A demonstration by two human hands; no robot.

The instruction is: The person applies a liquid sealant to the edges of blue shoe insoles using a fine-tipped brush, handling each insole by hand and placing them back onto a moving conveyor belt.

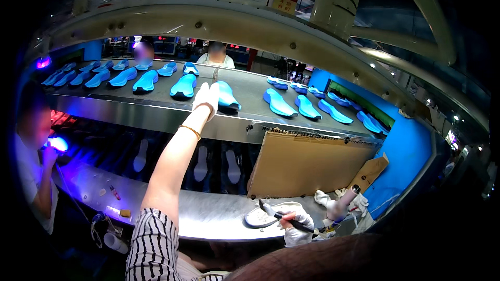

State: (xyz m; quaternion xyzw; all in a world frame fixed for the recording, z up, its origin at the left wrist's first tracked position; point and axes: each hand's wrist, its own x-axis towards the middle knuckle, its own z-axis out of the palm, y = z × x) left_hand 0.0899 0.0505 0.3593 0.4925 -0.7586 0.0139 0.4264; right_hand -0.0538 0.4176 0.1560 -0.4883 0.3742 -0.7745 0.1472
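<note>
My left arm stretches up to the conveyor belt. My left hand (207, 99), in a white glove, has its fingers stretched out against the left edge of a blue shoe sole (227, 96); whether they bear any of its weight does not show. Another blue sole lies just left of the hand. Low on the right, my right hand (298, 233), also gloved with bare fingertips, is closed round a black-handled brush (291, 222). Its head points up and left over a white shoe part (260, 217) on the metal bench, which the hand partly hides.
Several blue soles stand along the belt (250, 105). A cardboard sheet (307, 164) leans below it. Gloves and a pale cylindrical tool (344, 203) lie at the bench's right. Pale sole shapes (202, 164) show under the belt. A co-worker at left holds a glowing lamp (58, 144).
</note>
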